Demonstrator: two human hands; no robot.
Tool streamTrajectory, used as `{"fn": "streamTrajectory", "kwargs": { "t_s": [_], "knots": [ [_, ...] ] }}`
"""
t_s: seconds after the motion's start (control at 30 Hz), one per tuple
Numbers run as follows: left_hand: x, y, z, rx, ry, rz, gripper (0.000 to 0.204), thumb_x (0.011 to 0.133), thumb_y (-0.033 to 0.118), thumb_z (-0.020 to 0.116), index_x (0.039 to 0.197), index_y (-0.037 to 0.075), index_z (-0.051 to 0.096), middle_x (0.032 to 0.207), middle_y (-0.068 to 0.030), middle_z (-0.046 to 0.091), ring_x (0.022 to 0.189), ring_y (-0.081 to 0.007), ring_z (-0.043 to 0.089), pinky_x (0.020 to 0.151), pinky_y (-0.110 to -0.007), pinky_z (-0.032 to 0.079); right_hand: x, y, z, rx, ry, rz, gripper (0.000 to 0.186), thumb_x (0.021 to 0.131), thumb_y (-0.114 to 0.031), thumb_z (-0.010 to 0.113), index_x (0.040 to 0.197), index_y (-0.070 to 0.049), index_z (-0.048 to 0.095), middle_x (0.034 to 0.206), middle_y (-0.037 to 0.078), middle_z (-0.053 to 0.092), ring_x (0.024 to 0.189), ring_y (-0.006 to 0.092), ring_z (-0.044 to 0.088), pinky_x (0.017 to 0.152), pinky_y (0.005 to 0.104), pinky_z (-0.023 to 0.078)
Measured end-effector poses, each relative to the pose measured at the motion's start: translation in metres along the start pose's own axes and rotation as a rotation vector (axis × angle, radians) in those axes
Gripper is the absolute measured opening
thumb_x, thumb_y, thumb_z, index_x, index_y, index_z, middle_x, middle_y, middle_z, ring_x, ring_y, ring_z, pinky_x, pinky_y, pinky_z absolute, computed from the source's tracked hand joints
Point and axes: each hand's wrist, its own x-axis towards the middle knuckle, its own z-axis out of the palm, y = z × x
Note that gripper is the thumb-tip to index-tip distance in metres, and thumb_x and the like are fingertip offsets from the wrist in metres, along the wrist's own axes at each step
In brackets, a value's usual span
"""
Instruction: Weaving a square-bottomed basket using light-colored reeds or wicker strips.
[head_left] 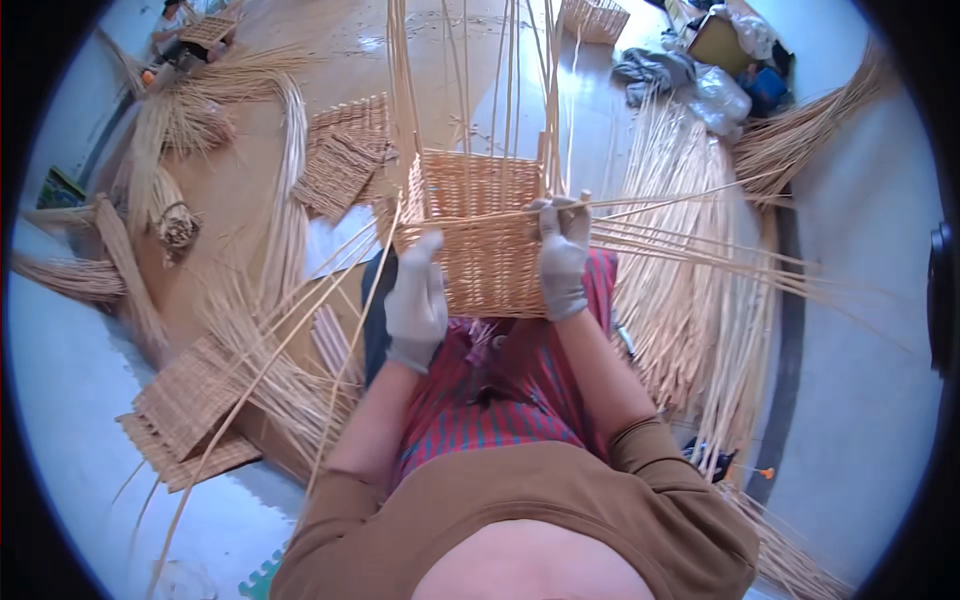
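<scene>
A partly woven wicker basket [492, 265] rests at my lap, its near wall facing me and long upright canes [507, 80] rising from its far side. My left hand [416, 300], in a pale glove, is closed at the basket's left front corner; its fingers are slightly blurred. At the right front corner, my gloved right hand [563, 250] pinches wicker strands [690, 200] near the rim. These strands run out to the right in a loose fan. Other long strands [270, 365] trail from the left corner down past my left arm.
Bundles of cane [680, 260] lie on the floor to my right, more [200, 110] at the far left. Woven panels [195, 390] lie at left, others [345, 160] beyond the basket. Another basket [596, 20] stands at the back. A person [190, 40] sits far left.
</scene>
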Motion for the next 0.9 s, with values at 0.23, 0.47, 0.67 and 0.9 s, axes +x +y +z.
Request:
{"fn": "streamTrajectory", "kwargs": {
  "t_s": [0.23,0.47,0.67,0.9],
  "knots": [
    [0.064,-0.051,0.043,-0.145,-0.187,-0.208,0.026,0.102,0.015,0.058,0.128,0.021,0.061,0.082,-0.0121,0.063,0.068,-0.0167,0.06,0.068,-0.035,0.052,0.055,-0.037,0.077,-0.764,-0.289,-0.556,0.037,0.099,-0.01,0.06,0.135,-0.014,0.051,0.125,0.02,0.064,0.101,0.0308,0.067,0.079,0.037,0.056],
    [0.082,-0.007,0.022,-0.415,-0.406,-0.712,0.041,0.097,0.01,0.067,0.136,0.02,0.06,0.08,-0.0011,0.06,0.072,-0.0104,0.057,0.069,-0.031,0.052,0.044,-0.024,0.014,-0.52,-0.212,-0.517,0.042,0.101,-0.002,0.049,0.142,-0.004,0.043,0.12,0.017,0.067,0.089,0.0149,0.068,0.088,0.0309,0.052],
    [0.079,0.044,0.043,-0.164,0.073,-0.04,0.034,0.095,0.007,0.06,0.129,0.012,0.058,0.114,-0.0156,0.064,0.101,-0.0336,0.067,0.081,-0.039,0.055,0.004,-0.043,-0.042,-0.372,-0.056,-0.071,0.019,0.108,-0.016,0.048,0.126,-0.008,0.049,0.1,0.011,0.071,0.089,0.0146,0.068,0.077,0.0272,0.054],
    [0.084,0.034,0.095,-0.372,-0.443,-0.66,0.041,0.1,0.041,0.062,0.087,0.002,0.063,0.064,-0.0063,0.063,0.049,-0.0152,0.066,0.05,-0.033,0.049,0.078,-0.076,0.028,-1.01,-0.259,-0.693,0.046,0.096,-0.01,0.06,0.141,-0.014,0.051,0.131,0.018,0.062,0.115,0.0328,0.066,0.095,0.0397,0.053]
  ]
}}
